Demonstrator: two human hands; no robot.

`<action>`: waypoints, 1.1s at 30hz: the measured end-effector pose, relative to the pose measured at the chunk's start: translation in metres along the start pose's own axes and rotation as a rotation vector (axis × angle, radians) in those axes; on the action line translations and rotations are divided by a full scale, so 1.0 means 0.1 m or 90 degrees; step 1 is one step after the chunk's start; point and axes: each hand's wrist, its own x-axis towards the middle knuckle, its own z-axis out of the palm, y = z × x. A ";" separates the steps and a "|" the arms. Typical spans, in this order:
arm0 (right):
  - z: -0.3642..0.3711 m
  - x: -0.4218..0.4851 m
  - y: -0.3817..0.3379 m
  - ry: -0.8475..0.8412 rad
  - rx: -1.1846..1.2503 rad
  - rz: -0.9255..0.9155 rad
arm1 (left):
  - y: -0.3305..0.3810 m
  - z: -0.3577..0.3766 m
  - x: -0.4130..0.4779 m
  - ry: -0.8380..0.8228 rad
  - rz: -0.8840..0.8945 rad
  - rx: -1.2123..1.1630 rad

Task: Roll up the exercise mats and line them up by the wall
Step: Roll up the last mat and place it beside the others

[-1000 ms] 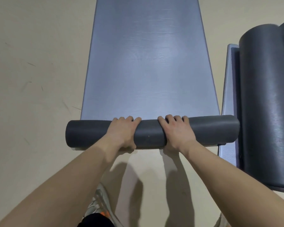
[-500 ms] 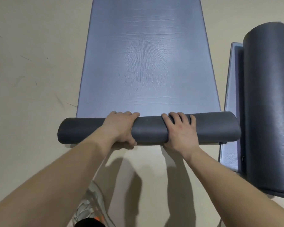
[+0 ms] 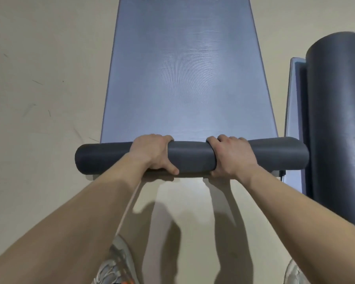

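Observation:
A blue-grey exercise mat [image 3: 184, 78] lies flat on the floor, stretching away from me, with dark lettering at its far end. Its near end is wound into a dark grey roll [image 3: 191, 157] lying crosswise. My left hand [image 3: 154, 154] grips the roll left of centre, fingers curled over the top and thumb on the near side. My right hand [image 3: 232, 156] grips it right of centre in the same way. Both forearms reach in from the bottom of the frame.
A fully rolled dark grey mat [image 3: 338, 130] lies lengthwise at the right, on another flat mat [image 3: 294, 111]. Beige floor [image 3: 43, 99] spreads to the left and in front. My shoes [image 3: 115, 263] show at the bottom edge.
The roll has moved forward along the mat and grown a little thicker. Both hands went from lying on top of the roll to curling round it.

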 end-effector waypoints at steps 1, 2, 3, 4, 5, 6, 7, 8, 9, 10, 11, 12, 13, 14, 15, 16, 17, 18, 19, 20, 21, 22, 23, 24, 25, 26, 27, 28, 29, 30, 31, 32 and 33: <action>-0.04 -0.05 -0.01 -0.015 0.004 -0.003 | 0.04 0.07 -0.11 0.029 -0.005 0.023; -0.06 -0.13 -0.04 -0.030 0.018 -0.003 | 0.09 0.18 -0.26 0.077 -0.010 0.048; -0.08 -0.20 -0.06 -0.048 0.032 -0.003 | 0.15 0.32 -0.44 0.139 -0.009 0.073; -0.11 -0.26 -0.09 -0.075 0.049 -0.005 | 0.19 0.48 -0.59 0.197 0.003 0.099; -0.16 -0.29 -0.11 -0.115 0.066 -0.012 | 0.21 0.60 -0.70 0.227 0.018 0.119; -0.23 -0.29 -0.13 -0.165 0.086 -0.017 | 0.19 0.69 -0.75 0.226 0.032 0.127; -0.27 -0.28 -0.13 -0.209 0.104 -0.018 | 0.15 0.71 -0.75 0.206 0.044 0.120; -0.28 -0.27 -0.13 -0.234 0.121 -0.015 | 0.11 0.69 -0.71 0.177 0.055 0.094; -0.24 -0.28 -0.14 -0.230 0.134 -0.012 | 0.07 0.65 -0.65 0.142 0.063 0.063; -0.19 -0.32 -0.16 -0.193 0.133 -0.007 | 0.03 0.59 -0.57 0.107 0.071 0.042; -0.10 -0.39 -0.19 -0.123 0.114 -0.002 | 0.01 0.49 -0.47 0.068 0.082 0.024; 0.01 -0.48 -0.24 -0.059 0.071 0.000 | -0.02 0.39 -0.37 0.019 0.090 0.002; 0.12 -0.58 -0.31 -0.012 0.025 0.000 | -0.03 0.28 -0.27 -0.028 0.092 -0.016; 0.22 -0.66 -0.36 0.015 -0.002 0.003 | -0.04 0.22 -0.20 -0.057 0.092 -0.024; 0.29 -0.68 -0.37 0.025 -0.012 0.006 | -0.03 0.20 -0.19 -0.055 0.090 -0.019; 0.31 -0.63 -0.36 0.022 -0.009 0.007 | -0.04 0.23 -0.22 -0.021 0.081 -0.006; 0.30 -0.54 -0.33 0.018 0.003 0.003 | -0.05 0.30 -0.29 0.037 0.068 0.013; 0.26 -0.42 -0.29 0.006 0.026 0.001 | -0.08 0.43 -0.39 0.091 0.054 0.036; 0.19 -0.30 -0.23 -0.010 0.050 -0.002 | -0.12 0.56 -0.48 0.127 0.045 0.064; 0.14 -0.19 -0.18 -0.032 0.065 -0.006 | -0.15 0.65 -0.53 0.142 0.042 0.088; 0.10 -0.11 -0.16 -0.046 0.073 -0.010 | -0.21 0.71 -0.52 0.155 0.048 0.103; 0.11 -0.08 -0.15 -0.045 0.072 -0.008 | -0.25 0.71 -0.47 0.178 0.059 0.106; 0.14 -0.10 -0.15 -0.025 0.061 -0.004 | -0.28 0.68 -0.38 0.206 0.072 0.108; 0.21 -0.14 -0.17 0.006 0.039 -0.004 | -0.31 0.65 -0.30 0.229 0.087 0.107; 0.29 -0.19 -0.20 0.044 0.015 -0.006 | -0.32 0.60 -0.24 0.242 0.102 0.103; 0.35 -0.21 -0.21 0.075 -0.002 -0.006 | -0.33 0.55 -0.19 0.234 0.111 0.096; 0.37 -0.19 -0.19 0.092 -0.008 -0.005 | -0.34 0.48 -0.15 0.211 0.116 0.091; 0.33 -0.12 -0.16 0.087 -0.004 -0.008 | -0.34 0.39 -0.11 0.177 0.112 0.092; 0.23 -0.04 -0.11 0.061 0.012 -0.015 | -0.35 0.29 -0.07 0.135 0.104 0.091; 0.13 0.02 -0.08 0.016 0.032 -0.024 | -0.34 0.18 -0.06 0.085 0.095 0.078; 0.02 0.03 -0.05 -0.028 0.046 -0.032 | -0.32 0.10 -0.06 0.034 0.086 0.054; -0.04 0.02 -0.03 -0.069 0.055 -0.043 | -0.29 0.04 -0.08 -0.013 0.080 0.028; -0.10 -0.03 -0.03 -0.115 0.069 -0.055 | -0.26 0.02 -0.14 -0.065 0.075 0.000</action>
